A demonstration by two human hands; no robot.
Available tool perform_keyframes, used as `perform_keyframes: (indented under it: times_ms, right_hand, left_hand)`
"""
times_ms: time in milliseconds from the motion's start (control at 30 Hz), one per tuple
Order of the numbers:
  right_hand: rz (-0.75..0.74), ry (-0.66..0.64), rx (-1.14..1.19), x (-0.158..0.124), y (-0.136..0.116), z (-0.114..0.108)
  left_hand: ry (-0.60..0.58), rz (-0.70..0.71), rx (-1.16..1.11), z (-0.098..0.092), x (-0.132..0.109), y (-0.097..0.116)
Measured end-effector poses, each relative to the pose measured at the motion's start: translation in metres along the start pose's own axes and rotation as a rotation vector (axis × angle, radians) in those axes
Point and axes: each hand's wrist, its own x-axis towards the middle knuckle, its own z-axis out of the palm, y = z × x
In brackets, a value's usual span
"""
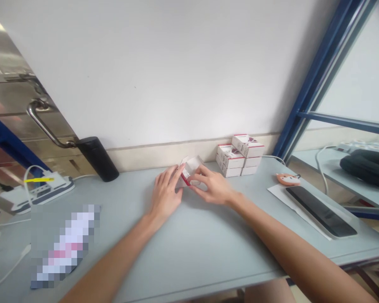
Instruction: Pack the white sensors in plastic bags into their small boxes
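Note:
A small white and red cardboard box [194,163] stands on the grey table between my hands, its top flaps raised. My left hand [167,187] wraps the box's left side, thumb at the near face and fingers along the side. My right hand [213,185] is at the right side, with bent fingers at the box's opening and near edge. What lies inside the box is hard to make out. Just to the right, several similar closed boxes [233,156] are stacked against the wall.
A black cylindrical bottle [97,159] stands at the back left near a power strip [44,193] with cables. A blurred-out item [68,244] lies front left. On the right are a phone [320,210] on white paper and an orange and white trinket [288,179].

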Motion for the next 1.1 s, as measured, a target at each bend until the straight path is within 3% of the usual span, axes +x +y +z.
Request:
perform_keyframes:
  times_ms: [233,300,400,533,700,933,1033,1100]
  right_hand:
    - [0.002,0.238,0.006,0.004,0.0,-0.013]
    - [0.086,0.376,-0.102,0.006,0.009,-0.021]
    - [0.365,0.55,-0.297,0.005,0.029,-0.037]
    - [0.703,0.487,-0.434,0.0,0.056,-0.054]
    - [0.873,0.332,-0.44,-0.004,0.064,-0.06]
    - [0.902,0.257,-0.453,-0.004,0.06,-0.062]
    - [0.811,0.361,-0.461,-0.002,0.055,-0.06]
    - [0.654,0.448,-0.438,0.0,0.044,-0.054]
  left_hand:
    - [0.012,-0.031,0.003,-0.001,0.002,-0.002]
    - [0.014,-0.035,-0.006,-0.001,0.003,-0.002]
    - [0.01,-0.035,-0.012,-0.001,0.003,-0.001]
    - [0.015,-0.035,-0.001,-0.002,0.003,0.0]
    - [0.018,-0.033,0.005,-0.002,0.003,-0.001]
    - [0.013,-0.035,0.018,-0.002,0.004,-0.002]
    - [0.015,-0.031,0.011,-0.002,0.003,-0.002]
    - [0.016,-0.028,0.007,-0.001,0.003,-0.002]
